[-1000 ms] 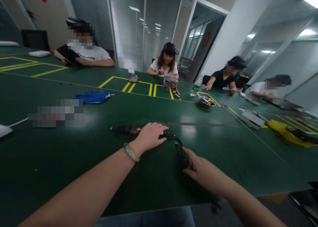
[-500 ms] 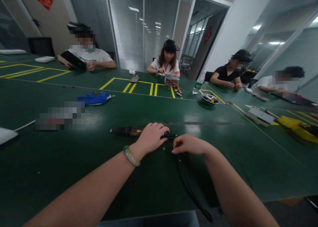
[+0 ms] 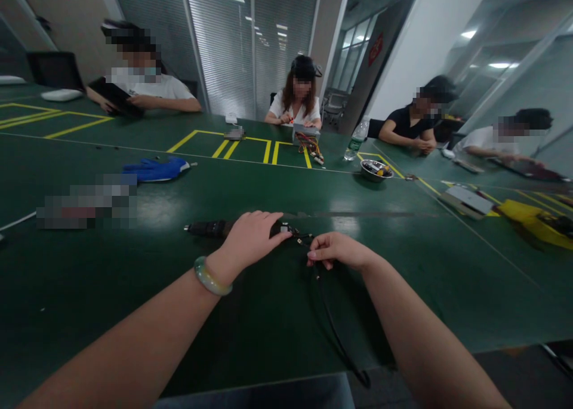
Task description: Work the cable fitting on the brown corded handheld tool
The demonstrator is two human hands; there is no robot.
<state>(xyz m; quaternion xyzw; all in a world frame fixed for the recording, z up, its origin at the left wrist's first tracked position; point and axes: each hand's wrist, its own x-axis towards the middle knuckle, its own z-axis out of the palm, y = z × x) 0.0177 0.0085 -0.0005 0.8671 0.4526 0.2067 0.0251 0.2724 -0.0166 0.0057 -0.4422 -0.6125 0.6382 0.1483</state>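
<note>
left hand [image 3: 253, 239] is closed over a black corded handheld tool [image 3: 208, 228] on the dark green table [image 3: 89, 319], pinning it steady; right hand [image 3: 338, 251] curls by its thin black cable [image 3: 333, 319], can't tell if it's gripping.

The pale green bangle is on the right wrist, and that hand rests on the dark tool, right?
No: the head view shows the pale green bangle on the left wrist; that hand rests on the dark tool.

No legible text; red door sign [image 3: 375, 49] too small to read.
</note>
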